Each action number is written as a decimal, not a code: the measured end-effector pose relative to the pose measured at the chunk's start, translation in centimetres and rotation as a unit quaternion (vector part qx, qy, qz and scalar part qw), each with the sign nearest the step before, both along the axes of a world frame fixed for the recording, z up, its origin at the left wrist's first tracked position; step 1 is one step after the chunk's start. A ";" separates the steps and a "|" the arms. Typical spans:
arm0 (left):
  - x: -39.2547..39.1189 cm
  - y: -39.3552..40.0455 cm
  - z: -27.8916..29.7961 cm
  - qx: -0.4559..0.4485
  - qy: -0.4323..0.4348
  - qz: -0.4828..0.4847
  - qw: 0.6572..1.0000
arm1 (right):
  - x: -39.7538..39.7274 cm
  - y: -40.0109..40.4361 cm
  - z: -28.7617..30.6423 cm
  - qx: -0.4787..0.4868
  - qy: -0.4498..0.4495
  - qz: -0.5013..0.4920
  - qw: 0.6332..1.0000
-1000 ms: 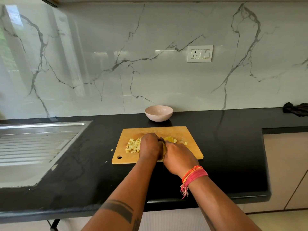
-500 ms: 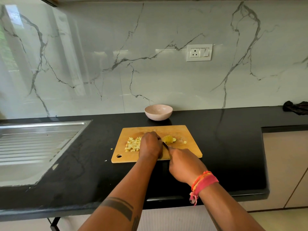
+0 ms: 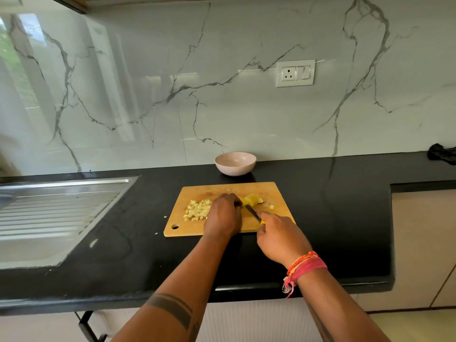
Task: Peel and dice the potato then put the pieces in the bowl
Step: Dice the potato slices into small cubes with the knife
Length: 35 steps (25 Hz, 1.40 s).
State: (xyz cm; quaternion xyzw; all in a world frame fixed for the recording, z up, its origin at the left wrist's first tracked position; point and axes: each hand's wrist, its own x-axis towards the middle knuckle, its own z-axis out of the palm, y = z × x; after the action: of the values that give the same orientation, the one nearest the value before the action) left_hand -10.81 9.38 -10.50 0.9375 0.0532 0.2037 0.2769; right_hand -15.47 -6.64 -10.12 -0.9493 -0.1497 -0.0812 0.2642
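Item 1. Cutting board (image 3: 223, 187): wooden, flat on the black desk (image 3: 345, 218), a hanging hole at its 7 o'clock corner.

Item 2. Potato (image 3: 251, 199): peeled, yellow, partly sliced, lying on the board just past its centre toward 1 o'clock. The left hand (image 3: 223, 215) rests on the board with fingers curled onto the near end of the potato, holding it.

Item 3. Diced potato pieces (image 3: 197, 209): a loose heap on the board at 9 o'clock of the left hand, touching one another. One stray cube (image 3: 271, 207) lies at 3 o'clock of the potato; small crumbs lie on the desk just off the board's left edge.

Item 4. Knife (image 3: 253, 212): dark blade, yellow handle showing at the grip, its tip at the potato. The right hand (image 3: 280, 239) is wrapped round the handle, forefinger extended along the blade; red and orange threads circle that wrist.

Item 5. Bowl (image 3: 235, 162): pale pink, upright, at 12 o'clock of the board, near the marble wall, apart from the board. Its contents cannot be told.

Item 6. Steel sink drainer (image 3: 61, 211): set in the desk at 9 o'clock.

Item 7. Wall socket (image 3: 295, 73): at 1 o'clock, above the bowl.

Item 8. Dark cloth (image 3: 441, 154): far at 3 o'clock on the desk.
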 end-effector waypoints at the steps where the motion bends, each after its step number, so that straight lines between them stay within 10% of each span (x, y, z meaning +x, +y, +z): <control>1: -0.1 0.0 -0.1 0.000 -0.007 -0.006 1.000 | -0.1 -0.2 -0.1 0.003 -0.005 -0.003 1.000; 35: -1.7 1.6 -0.7 0.115 0.003 0.012 0.993 | -2.2 1.4 -0.4 0.033 -0.030 -0.015 0.999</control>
State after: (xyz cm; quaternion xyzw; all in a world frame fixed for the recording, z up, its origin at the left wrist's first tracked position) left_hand -12.50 10.96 -11.21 0.9632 0.0412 0.2084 0.1649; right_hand -17.68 -5.28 -10.56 -0.9395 -0.1402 -0.1188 0.2890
